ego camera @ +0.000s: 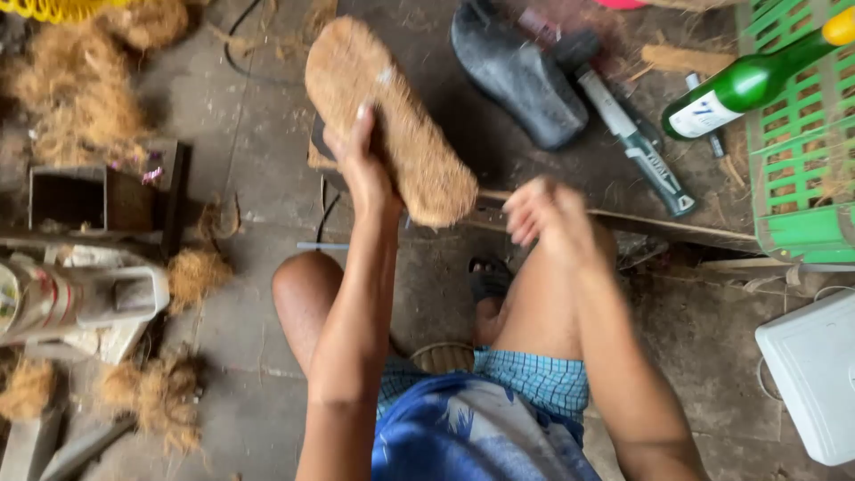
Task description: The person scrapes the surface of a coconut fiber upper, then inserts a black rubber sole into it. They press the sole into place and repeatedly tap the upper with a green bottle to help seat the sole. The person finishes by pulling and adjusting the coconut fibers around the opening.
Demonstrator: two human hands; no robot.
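My left hand [361,165] grips a flat, sole-shaped piece of brown coconut fibre [383,116], holding it up at a slant above my knees. My right hand [548,214] hovers just right of the piece's lower end, blurred, fingers loosely curled with nothing seen in them. Both my bare knees show below, over blue checked shorts.
A black rubber shoe form [517,76] and a caulking-style tube [637,147] lie on the floor ahead. A green bottle [748,85] rests on a green plastic crate [802,169]. A white container [815,374] sits at right. Loose fibre clumps [80,89] and a small machine [80,294] lie left.
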